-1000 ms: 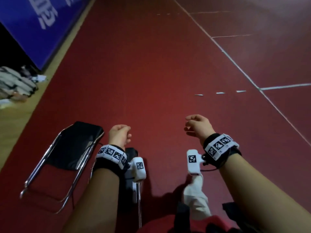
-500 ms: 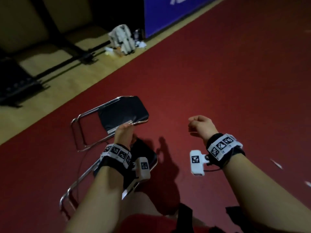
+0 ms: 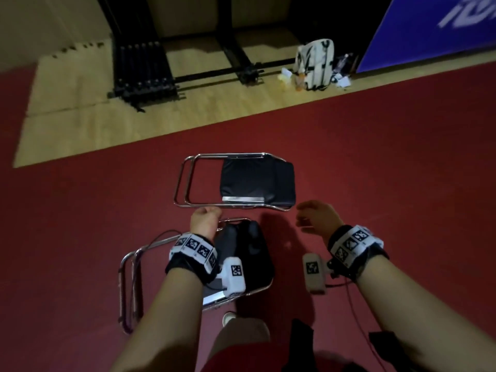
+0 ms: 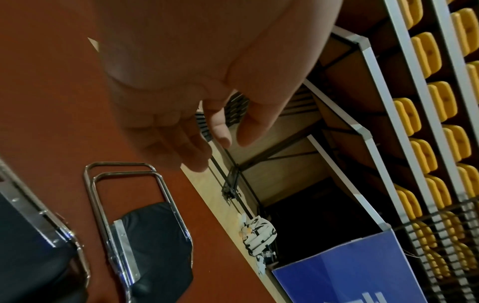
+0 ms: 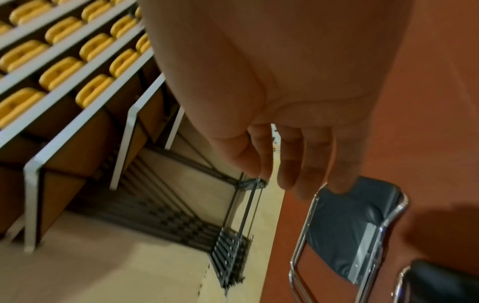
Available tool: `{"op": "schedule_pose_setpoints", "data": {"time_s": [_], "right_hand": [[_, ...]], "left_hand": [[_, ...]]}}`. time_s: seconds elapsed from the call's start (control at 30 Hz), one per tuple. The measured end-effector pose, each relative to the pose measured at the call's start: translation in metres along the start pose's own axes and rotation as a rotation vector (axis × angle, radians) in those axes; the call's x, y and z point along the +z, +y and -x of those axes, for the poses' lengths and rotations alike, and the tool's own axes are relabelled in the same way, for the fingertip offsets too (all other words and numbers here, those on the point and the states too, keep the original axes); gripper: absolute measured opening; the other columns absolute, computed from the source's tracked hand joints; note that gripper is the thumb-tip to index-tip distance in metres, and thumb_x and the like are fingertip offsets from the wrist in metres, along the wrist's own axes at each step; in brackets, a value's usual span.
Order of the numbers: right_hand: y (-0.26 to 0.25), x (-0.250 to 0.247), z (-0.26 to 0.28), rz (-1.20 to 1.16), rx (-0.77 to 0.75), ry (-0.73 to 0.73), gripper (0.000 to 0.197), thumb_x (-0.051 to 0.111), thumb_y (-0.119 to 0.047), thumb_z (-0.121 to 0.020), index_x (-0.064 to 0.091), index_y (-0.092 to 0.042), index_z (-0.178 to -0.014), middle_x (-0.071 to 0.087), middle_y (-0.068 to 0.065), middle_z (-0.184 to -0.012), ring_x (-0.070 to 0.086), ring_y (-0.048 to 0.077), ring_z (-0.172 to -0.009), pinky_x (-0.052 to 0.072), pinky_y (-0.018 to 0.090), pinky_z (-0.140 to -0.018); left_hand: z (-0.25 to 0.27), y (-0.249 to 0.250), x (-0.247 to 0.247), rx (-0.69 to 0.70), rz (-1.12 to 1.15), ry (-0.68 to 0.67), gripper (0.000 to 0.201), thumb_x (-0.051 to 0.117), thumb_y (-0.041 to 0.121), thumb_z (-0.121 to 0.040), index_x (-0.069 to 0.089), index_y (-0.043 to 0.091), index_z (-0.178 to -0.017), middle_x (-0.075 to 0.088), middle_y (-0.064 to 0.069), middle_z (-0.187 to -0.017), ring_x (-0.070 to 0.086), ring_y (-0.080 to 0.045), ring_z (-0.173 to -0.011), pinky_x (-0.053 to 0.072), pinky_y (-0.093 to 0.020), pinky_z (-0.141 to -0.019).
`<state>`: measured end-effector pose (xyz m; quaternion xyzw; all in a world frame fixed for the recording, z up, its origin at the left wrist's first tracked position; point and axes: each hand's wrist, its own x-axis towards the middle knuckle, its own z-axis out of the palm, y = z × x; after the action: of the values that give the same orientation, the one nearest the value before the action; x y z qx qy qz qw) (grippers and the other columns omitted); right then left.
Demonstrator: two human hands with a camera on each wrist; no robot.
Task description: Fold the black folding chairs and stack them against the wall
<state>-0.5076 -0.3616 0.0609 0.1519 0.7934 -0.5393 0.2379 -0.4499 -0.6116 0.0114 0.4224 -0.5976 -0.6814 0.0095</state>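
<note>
Two black folding chairs with chrome frames lie folded flat on the red floor. The far chair (image 3: 255,183) is just ahead of my hands, and the near chair (image 3: 241,253) lies partly under my left forearm. My left hand (image 3: 206,214) hovers between the two chairs, fingers loosely curled and holding nothing. My right hand (image 3: 306,218) hangs to the right of the chairs, also loose and holding nothing. The left wrist view shows my left hand (image 4: 223,143) above the far chair (image 4: 153,235). In the right wrist view my right hand (image 5: 285,180) hangs over the same chair (image 5: 350,225).
A strip of wooden floor (image 3: 107,124) borders the red floor ahead. Behind it stand the black metal frame (image 3: 145,73) of the retracted seating, a white backpack (image 3: 315,65) with small items, and a blue banner (image 3: 442,30). Rows of yellow seats (image 4: 427,51) rise above.
The view has swung round to the left, so both folded chairs now lie straight ahead with the wall side behind them. Both hands stay empty at about the same height.
</note>
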Motion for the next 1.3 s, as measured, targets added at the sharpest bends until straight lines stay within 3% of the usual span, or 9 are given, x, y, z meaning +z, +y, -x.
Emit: {"op": "schedule_pose_setpoints", "data": {"time_s": [0.1,0.23,0.37,0.43,0.57,0.67,0.8,1.0,1.3], "right_hand": [[-0.018,0.002,-0.021,0.106,-0.047,-0.058,0.028,0.055,0.006,-0.083,0.06,-0.016,-0.066,0.057,0.019,-0.073,0.053,0.027,-0.071,0.042,0.039,-0.067],[-0.03,0.01,-0.051,0.136,-0.009,-0.177,0.023,0.057,0.004,-0.082,0.063,-0.014,-0.071,0.061,0.016,-0.071,0.058,0.026,-0.066,0.045,0.034,-0.064],[-0.03,0.019,-0.093,0.186,0.012,-0.27,0.018,0.058,0.005,-0.083,0.065,-0.011,-0.082,0.063,0.014,-0.07,0.059,0.025,-0.061,0.047,0.032,-0.062],[-0.028,0.025,-0.114,0.223,0.023,-0.337,0.017,0.058,0.005,-0.084,0.065,-0.01,-0.086,0.064,0.012,-0.071,0.059,0.022,-0.061,0.049,0.033,-0.063],[-0.018,0.029,-0.161,0.336,0.045,-0.517,0.024,0.052,0.004,-0.09,0.059,-0.016,-0.078,0.058,0.007,-0.065,0.056,0.017,-0.057,0.045,0.024,-0.057],[0.001,0.032,-0.198,0.39,0.105,-0.651,0.02,0.049,-0.004,-0.096,0.058,-0.018,-0.084,0.06,0.005,-0.07,0.06,0.013,-0.055,0.046,0.026,-0.064],[0.038,0.033,-0.23,0.488,0.124,-0.707,0.019,0.048,-0.004,-0.093,0.062,-0.017,-0.092,0.063,0.006,-0.078,0.063,0.018,-0.069,0.051,0.03,-0.071],[0.113,0.046,-0.267,0.575,0.18,-0.747,0.02,0.047,-0.002,-0.094,0.061,-0.013,-0.102,0.059,0.005,-0.074,0.058,0.016,-0.063,0.047,0.026,-0.061],[0.274,0.089,-0.322,0.592,0.228,-0.723,0.016,0.05,-0.005,-0.095,0.061,-0.013,-0.103,0.059,0.004,-0.074,0.057,0.016,-0.062,0.048,0.027,-0.063]], "left_hand": [[-0.01,0.012,0.005,-0.004,-0.014,0.033,0.018,0.062,0.006,-0.09,0.057,0.017,-0.076,0.061,-0.013,-0.086,0.06,-0.026,-0.082,0.05,-0.039,-0.077],[-0.019,0.013,0.006,-0.02,0.059,0.128,0.022,0.06,0.005,-0.092,0.052,0.017,-0.076,0.058,-0.011,-0.083,0.059,-0.026,-0.079,0.045,-0.03,-0.065],[-0.017,-0.007,0.008,-0.078,0.097,0.248,0.02,0.06,0.005,-0.092,0.054,0.017,-0.076,0.055,-0.003,-0.07,0.054,-0.022,-0.064,0.042,-0.024,-0.054],[-0.017,-0.023,0.015,-0.102,0.152,0.359,0.022,0.058,0.006,-0.093,0.052,0.017,-0.075,0.052,-0.004,-0.065,0.049,-0.019,-0.058,0.038,-0.025,-0.054],[-0.008,-0.054,0.049,-0.193,0.255,0.509,0.016,0.054,0.009,-0.096,0.055,0.015,-0.08,0.056,-0.008,-0.07,0.054,-0.023,-0.062,0.042,-0.028,-0.059],[-0.006,-0.089,0.081,-0.256,0.309,0.632,0.014,0.054,0.007,-0.092,0.056,0.015,-0.081,0.057,-0.005,-0.069,0.055,-0.022,-0.061,0.041,-0.027,-0.056],[-0.006,-0.136,0.123,-0.378,0.336,0.69,0.017,0.053,0.005,-0.092,0.055,0.015,-0.079,0.059,-0.006,-0.073,0.057,-0.02,-0.061,0.045,-0.021,-0.045],[-0.018,-0.22,0.171,-0.538,0.374,0.698,0.013,0.054,0.01,-0.095,0.057,0.017,-0.085,0.063,-0.006,-0.081,0.06,-0.02,-0.067,0.046,-0.028,-0.062],[-0.067,-0.377,0.18,-0.677,0.399,0.682,0.016,0.05,0.01,-0.098,0.056,0.017,-0.085,0.059,-0.004,-0.08,0.058,-0.017,-0.066,0.044,-0.027,-0.061]]}}
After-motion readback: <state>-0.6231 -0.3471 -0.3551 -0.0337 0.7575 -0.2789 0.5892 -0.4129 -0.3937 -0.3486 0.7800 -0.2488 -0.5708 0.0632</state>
